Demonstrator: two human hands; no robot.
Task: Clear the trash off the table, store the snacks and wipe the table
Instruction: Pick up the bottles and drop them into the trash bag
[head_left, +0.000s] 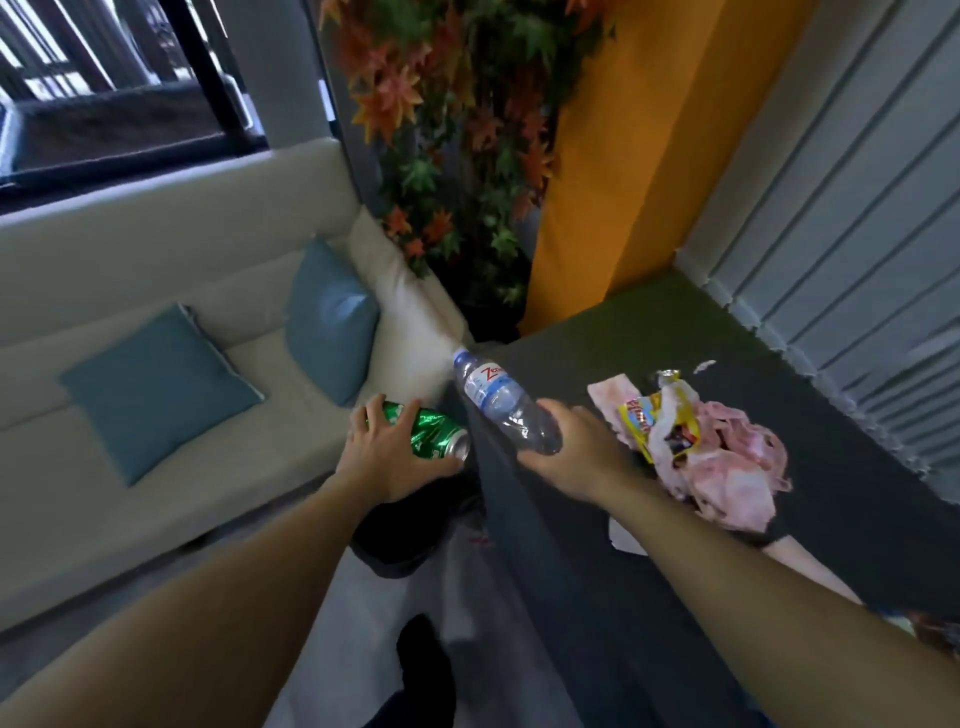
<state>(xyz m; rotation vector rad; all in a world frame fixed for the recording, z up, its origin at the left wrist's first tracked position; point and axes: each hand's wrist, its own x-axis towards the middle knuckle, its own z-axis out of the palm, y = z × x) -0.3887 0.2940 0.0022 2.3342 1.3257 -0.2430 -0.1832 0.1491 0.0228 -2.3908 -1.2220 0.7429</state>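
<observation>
Wrappers (696, 447) on table (857, 467), right of bottle (498, 400)

- The left hand (387, 457) is gripping a green can (434, 435) beside the dark table (649, 332).
- The right hand (574, 449) is holding a clear bottle (501, 402) by its base.
- Pink tissues (727, 467) and a yellow wrapper (657, 421) are lying on the table.

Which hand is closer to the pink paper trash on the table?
Right. The right hand, holding a water bottle, is just beside the pink paper. The left hand, holding a green can, is farther away, beyond the table edge.
</observation>
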